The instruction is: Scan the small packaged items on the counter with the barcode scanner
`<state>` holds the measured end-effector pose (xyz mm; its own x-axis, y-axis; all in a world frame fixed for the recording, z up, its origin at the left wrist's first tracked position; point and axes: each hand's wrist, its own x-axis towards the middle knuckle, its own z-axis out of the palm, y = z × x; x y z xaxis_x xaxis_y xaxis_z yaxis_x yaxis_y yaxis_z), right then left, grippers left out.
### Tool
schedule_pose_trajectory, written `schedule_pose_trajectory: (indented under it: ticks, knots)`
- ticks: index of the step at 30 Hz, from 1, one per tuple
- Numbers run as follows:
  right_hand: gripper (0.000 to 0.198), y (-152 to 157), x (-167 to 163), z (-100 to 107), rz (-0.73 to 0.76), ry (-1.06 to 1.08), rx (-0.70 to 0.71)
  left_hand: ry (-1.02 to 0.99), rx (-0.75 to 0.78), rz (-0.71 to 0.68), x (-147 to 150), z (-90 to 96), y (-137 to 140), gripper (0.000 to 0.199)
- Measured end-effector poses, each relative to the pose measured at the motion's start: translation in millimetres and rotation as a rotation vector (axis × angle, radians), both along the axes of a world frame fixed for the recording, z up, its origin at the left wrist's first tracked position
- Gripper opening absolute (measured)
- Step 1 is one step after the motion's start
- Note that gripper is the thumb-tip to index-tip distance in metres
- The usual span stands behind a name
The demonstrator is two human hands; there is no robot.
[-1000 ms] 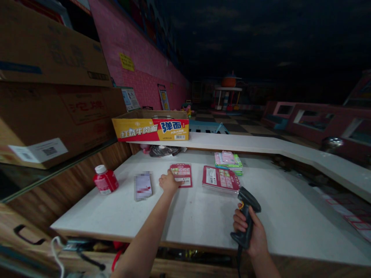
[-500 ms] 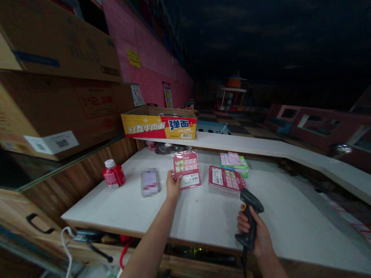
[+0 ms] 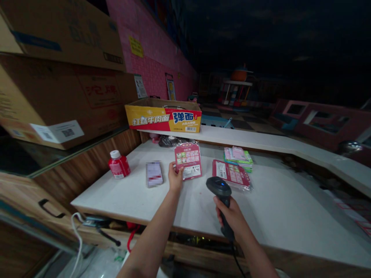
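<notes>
My left hand [image 3: 175,178] pinches the lower left edge of a pink card pack [image 3: 188,158] in clear wrapping, its printed side with small pictures and a barcode label turned toward me. My right hand [image 3: 230,216] grips a dark handheld barcode scanner [image 3: 219,187], whose head points left toward the card pack, with a blue light on top. A cable runs down from its handle. Behind the scanner lies a stack of similar pink packs [image 3: 232,173] on the white desk [image 3: 197,208]. Left of my left hand, a phone-like flat object [image 3: 154,173] is blurred out.
A red bottle with a white cap [image 3: 119,164] stands at the left. Green and pink packets [image 3: 239,157] are piled at the back right. An open yellow-and-red noodle carton [image 3: 164,117] sits on the raised ledge [image 3: 246,136]. Large cardboard boxes [image 3: 66,96] are stacked at the left.
The scanner in my right hand has moved left and turned toward the pink card pack, and a blue light now shows on it. My left hand still holds the pack.
</notes>
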<state>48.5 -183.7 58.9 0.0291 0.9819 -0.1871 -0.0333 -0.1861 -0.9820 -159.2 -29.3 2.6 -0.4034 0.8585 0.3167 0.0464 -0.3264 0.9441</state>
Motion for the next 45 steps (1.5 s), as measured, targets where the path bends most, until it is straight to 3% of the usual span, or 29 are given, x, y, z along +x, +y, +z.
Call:
schedule_pose_trajectory:
  ticks: [5,13,18,24,27,31,36,40,45]
  knots:
    - [0.05,-0.6,-1.6,3.8,-0.051,-0.004,0.023,0.052,-0.035,0.063,1.6,4.1,-1.7,0.038]
    - [0.052,-2.0,5.6,3.7,-0.017,0.089,0.012,-0.102,0.023,-0.025,1.5,0.5,1.3,0.051]
    - [0.05,-0.6,38.0,-12.3,-0.041,0.353,-0.044,-0.216,0.021,-0.014,1.5,0.9,1.2,0.063]
    - [0.035,2.5,88.7,-41.3,0.018,0.863,-0.081,-0.323,-0.024,-0.038,1.4,6.3,-0.6,0.07]
    - [0.028,2.2,97.7,-50.2,0.015,1.057,-0.043,-0.358,-0.027,-0.04,2.0,7.7,0.4,0.075]
    - [0.023,4.0,98.6,-55.1,0.053,1.153,-0.035,-0.348,0.01,-0.063,1.9,7.7,2.3,0.082]
    - [0.021,7.7,99.7,-58.3,0.077,1.203,-0.028,-0.383,0.067,-0.092,-0.7,15.8,4.9,0.061]
    - [0.022,9.6,100.5,-60.4,0.086,1.203,-0.015,-0.512,0.056,-0.114,8.9,39.2,10.0,0.043]
    - [0.024,10.4,100.1,-60.5,0.095,1.205,-0.003,-0.537,-0.116,-0.186,41.2,65.5,26.5,0.033]
